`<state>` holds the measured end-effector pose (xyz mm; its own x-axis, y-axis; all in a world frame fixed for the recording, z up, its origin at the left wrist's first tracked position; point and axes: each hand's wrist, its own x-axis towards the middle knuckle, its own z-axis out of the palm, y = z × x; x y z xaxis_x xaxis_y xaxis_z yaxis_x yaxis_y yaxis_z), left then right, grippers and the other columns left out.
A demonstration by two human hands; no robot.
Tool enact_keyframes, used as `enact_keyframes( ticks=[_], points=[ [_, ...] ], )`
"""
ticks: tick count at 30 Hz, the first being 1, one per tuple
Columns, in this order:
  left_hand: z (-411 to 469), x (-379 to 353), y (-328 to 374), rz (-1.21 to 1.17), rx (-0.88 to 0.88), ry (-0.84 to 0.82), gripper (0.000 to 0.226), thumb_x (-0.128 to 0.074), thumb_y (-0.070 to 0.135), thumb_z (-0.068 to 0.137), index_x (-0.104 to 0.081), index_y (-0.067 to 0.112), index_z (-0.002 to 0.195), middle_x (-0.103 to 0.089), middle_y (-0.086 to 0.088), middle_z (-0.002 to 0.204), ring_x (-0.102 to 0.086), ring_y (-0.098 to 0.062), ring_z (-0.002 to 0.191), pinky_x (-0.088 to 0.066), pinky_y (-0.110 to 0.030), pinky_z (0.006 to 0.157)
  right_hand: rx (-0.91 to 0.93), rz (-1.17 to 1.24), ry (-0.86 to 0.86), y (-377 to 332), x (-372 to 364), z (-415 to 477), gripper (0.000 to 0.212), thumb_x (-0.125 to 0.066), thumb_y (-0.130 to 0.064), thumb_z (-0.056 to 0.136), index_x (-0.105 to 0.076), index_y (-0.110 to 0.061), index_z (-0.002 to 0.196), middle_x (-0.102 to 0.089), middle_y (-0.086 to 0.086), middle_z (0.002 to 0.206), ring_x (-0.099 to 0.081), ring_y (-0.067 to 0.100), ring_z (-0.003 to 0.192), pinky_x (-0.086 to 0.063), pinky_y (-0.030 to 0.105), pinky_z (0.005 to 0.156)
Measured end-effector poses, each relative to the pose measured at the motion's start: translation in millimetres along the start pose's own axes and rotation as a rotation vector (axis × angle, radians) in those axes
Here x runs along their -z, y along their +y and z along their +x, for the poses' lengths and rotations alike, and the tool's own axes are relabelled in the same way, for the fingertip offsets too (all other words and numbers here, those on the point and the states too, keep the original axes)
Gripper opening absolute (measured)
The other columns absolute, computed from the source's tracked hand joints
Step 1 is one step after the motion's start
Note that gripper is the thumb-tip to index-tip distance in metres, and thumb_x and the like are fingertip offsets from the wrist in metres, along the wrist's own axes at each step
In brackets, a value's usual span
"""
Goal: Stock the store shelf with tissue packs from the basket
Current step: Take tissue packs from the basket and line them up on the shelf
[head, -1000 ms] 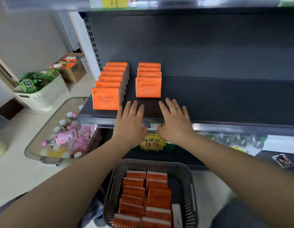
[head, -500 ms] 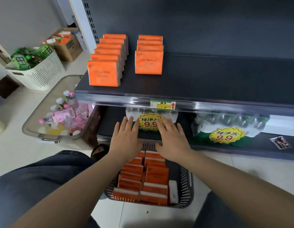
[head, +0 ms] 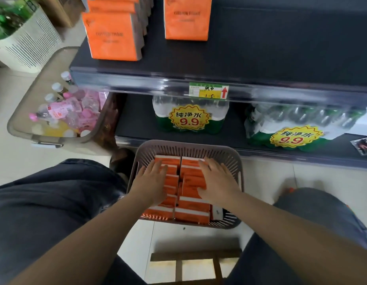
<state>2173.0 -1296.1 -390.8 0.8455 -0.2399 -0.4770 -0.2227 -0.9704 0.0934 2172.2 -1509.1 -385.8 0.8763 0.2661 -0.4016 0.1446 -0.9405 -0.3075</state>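
Our left hand point(head: 151, 181) and right hand point(head: 218, 182) have dropped from shelf point(head: 281, 48) to basket point(head: 188, 144), lower centre. Fingers lie flat on tissue packs point(head: 192, 214), nothing grasped; next pickup beginning.

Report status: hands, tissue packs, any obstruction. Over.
Left hand and right hand open, flat on tissue packs in basket. Nothing gripped yet. Shelf bare right of stocked rows; path clear.

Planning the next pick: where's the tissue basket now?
Head view, lower centre: the grey basket sits on the floor in front of the water multipack on the bottom shelf.
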Motion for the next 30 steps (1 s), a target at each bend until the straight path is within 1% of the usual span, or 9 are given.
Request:
enact_keyframes(
  ticks=[4, 6, 9, 12, 17, 19, 23, 27, 30],
  points=[
    [0.8, -19.5, -9.1, 0.009, 0.004, -0.096, 0.082, -0.055, 0.053, 0.087, -0.015, 0.022, 0.152, -0.017, -0.005, 0.16, -0.014, -0.027, 0.148, -0.015, -0.049, 0.12, 0.032, 0.039, -0.018, 2.6, -27.8, -3.7, 0.076, -0.065, -0.038, 0.079, -0.026, -0.027, 0.143, -0.033, -0.001, 0.149, -0.029, 0.02, 0.14, -0.018, 0.044, 0.118],
    [2.8, -27.9, -12.7, 0.041, 0.028, -0.162, 0.072, -0.055, 0.044, 0.088, -0.024, 0.021, 0.148, -0.028, -0.004, 0.155, -0.022, -0.025, 0.146, -0.02, -0.047, 0.119, 0.027, 0.048, -0.053, 3.9, -40.2, -3.8, 0.07, -0.065, -0.038, 0.079, -0.032, -0.027, 0.14, -0.038, -0.001, 0.145, -0.035, 0.02, 0.136, -0.022, 0.043, 0.115],
    [5.1, -38.6, -17.4, 0.093, 0.068, -0.264, 0.059, -0.059, 0.033, 0.086, -0.038, 0.02, 0.139, -0.046, -0.002, 0.141, -0.042, -0.023, 0.133, -0.034, -0.041, 0.112, 0.011, 0.061, -0.134, 6.5, -56.6, -2.3, 0.059, -0.062, -0.042, 0.081, -0.041, -0.027, 0.134, -0.046, -0.002, 0.137, -0.043, 0.019, 0.128, -0.033, 0.041, 0.11],
    [6.4, -47.9, -23.0, 0.117, 0.091, -0.376, 0.044, -0.057, 0.036, 0.09, -0.049, 0.023, 0.131, -0.058, 0.001, 0.128, -0.057, -0.021, 0.118, -0.046, -0.038, 0.1, -0.017, 0.107, -0.245, 7.7, -71.7, -1.9, 0.05, -0.06, -0.045, 0.083, -0.046, -0.029, 0.128, -0.054, -0.004, 0.13, -0.052, 0.018, 0.119, -0.044, 0.04, 0.1],
    [15.3, -67.2, -31.6, 0.12, 0.159, -0.468, 0.035, -0.05, 0.025, 0.097, -0.054, 0.016, 0.13, -0.061, -0.004, 0.126, -0.059, -0.023, 0.117, -0.05, -0.034, 0.097, -0.042, 0.174, -0.416, 10.6, -93.8, -1.0, 0.041, -0.06, -0.043, 0.085, -0.046, -0.034, 0.122, -0.058, -0.005, 0.121, -0.058, 0.014, 0.106, -0.05, 0.032, 0.089],
    [19.5, -73.7, -32.0, 0.055, 0.181, -0.508, 0.036, -0.046, 0.023, 0.099, -0.054, 0.007, 0.131, -0.059, -0.011, 0.13, -0.057, -0.028, 0.12, -0.05, -0.028, 0.088, -0.039, 0.156, -0.45, 11.6, -100.6, 0.2, 0.041, -0.059, -0.042, 0.086, -0.045, -0.033, 0.124, -0.057, -0.004, 0.121, -0.058, 0.015, 0.106, -0.051, 0.032, 0.089],
    [22.8, -83.6, -31.9, -0.304, 0.417, -0.421, 0.028, -0.044, 0.017, 0.099, -0.06, 0.01, 0.12, -0.065, -0.007, 0.121, -0.062, -0.025, 0.111, -0.052, -0.034, 0.092, -0.04, 0.154, -0.481, 16.0, -107.4, 3.0, 0.044, -0.057, -0.043, 0.089, -0.041, -0.034, 0.129, -0.056, -0.003, 0.125, -0.059, 0.015, 0.107, -0.051, 0.032, 0.091],
    [28.7, -104.9, -40.3, -0.847, 0.677, -0.324, 0.014, -0.047, 0.019, 0.097, -0.059, 0.011, 0.095, -0.067, -0.008, 0.102, -0.063, -0.021, 0.09, -0.055, -0.033, 0.079, 0.004, 0.133, -0.533, 23.7, -109.3, 7.3, 0.046, -0.056, -0.043, 0.091, -0.04, -0.032, 0.133, -0.055, 0.0, 0.129, -0.058, 0.016, 0.11, -0.047, 0.032, 0.094],
    [32.8, -113.0, -42.6, -1.185, 0.785, -0.334, 0.018, -0.058, 0.017, 0.09, -0.058, 0.01, 0.107, -0.07, -0.013, 0.102, -0.069, -0.028, 0.091, -0.056, -0.048, 0.086, 0.006, 0.103, -0.559, 28.8, -112.6, 8.9, 0.045, -0.056, -0.04, 0.091, -0.04, -0.029, 0.132, -0.054, 0.0, 0.128, -0.057, 0.015, 0.109, -0.044, 0.029, 0.092]
  ],
)
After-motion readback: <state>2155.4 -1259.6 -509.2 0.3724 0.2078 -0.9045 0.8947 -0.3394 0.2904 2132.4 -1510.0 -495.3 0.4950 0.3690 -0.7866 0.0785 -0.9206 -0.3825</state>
